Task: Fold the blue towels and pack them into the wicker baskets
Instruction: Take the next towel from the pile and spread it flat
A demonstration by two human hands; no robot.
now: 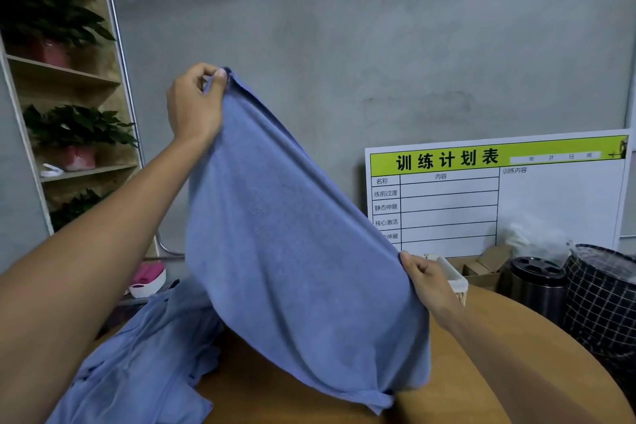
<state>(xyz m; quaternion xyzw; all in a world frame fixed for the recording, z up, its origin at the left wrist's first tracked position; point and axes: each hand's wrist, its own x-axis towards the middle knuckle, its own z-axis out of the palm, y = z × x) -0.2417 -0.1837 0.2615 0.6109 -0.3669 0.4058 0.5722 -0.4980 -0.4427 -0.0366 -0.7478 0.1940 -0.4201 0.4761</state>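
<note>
The blue towel (296,251) hangs in the air above the round wooden table (499,354), stretched on a slant between two corners so it falls open and flat, which looks like the way to find its edges before a first fold. The left hand (196,107) is raised high, thumb and fingertips pinching the top corner; the right hand (425,277) sits much lower and off to the side, fingers curled round the opposite edge, pulling the cloth taut. The towel's bottom corner just brushes the tabletop. A heap of more blue towels (144,365) lies crumpled on the table's left side, waiting their turn. Behind the right hand, a pale wicker basket (454,280) peeks out, mostly hidden, close enough for packing. Further off stand a training-plan board (499,196) against the wall, a dark bin (537,282), and a shelf of potted plants (79,127).
</note>
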